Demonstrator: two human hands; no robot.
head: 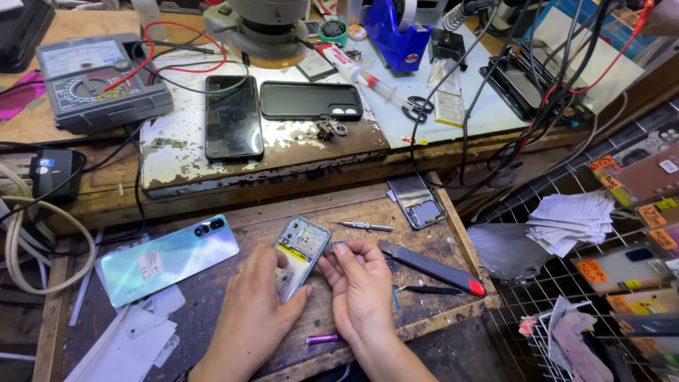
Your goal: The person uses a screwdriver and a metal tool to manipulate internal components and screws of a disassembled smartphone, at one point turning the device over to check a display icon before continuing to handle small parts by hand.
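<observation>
Left hand [253,304] grips the opened phone frame [300,252], thumb along its lower edge, frame tilted on the wooden bench [212,283]. Right hand [361,283] pinches a small metal part [338,245] between fingertips, just right of the frame's upper corner. Left of the grip: iridescent phone back cover [166,259], flat. Right of the grip: utility knife [431,267] with red end; black tweezers [419,288] below it. Above the grip: small screwdriver [364,226]. Below the right hand: purple pen-like tool [324,339].
</observation>
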